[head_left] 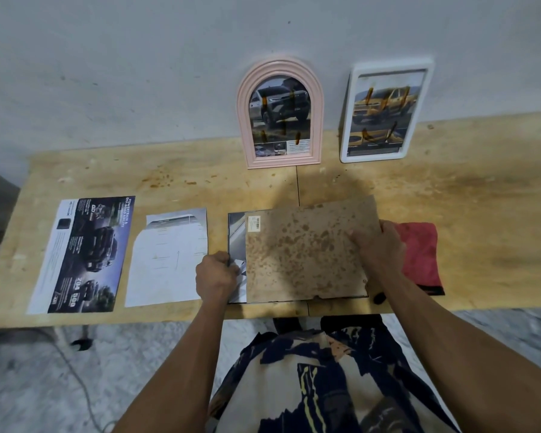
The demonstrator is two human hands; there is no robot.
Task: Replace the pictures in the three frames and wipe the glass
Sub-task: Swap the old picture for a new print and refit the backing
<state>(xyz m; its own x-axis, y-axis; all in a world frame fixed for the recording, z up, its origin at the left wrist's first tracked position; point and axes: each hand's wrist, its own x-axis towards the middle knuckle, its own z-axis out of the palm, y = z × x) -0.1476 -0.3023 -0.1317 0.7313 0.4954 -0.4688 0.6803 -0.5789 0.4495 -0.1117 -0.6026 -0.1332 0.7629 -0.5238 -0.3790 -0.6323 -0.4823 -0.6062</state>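
Stained brown backing board (310,251) lies skewed over the face-down frame (235,232) at centre, right hand (377,245) gripping its right edge. Left hand (216,275) seems to pinch the frame's left edge, though blur hides the fingers. Forced in crooked, the board could crease the picture beneath. Left-hand brochure (85,254) reads "POWERTRAIN & OFF-ROAD ABILITY".

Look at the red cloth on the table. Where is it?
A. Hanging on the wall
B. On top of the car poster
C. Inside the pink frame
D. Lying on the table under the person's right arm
D: the red cloth lies flat on the table, just right of the brown backing board, partly under the right hand.
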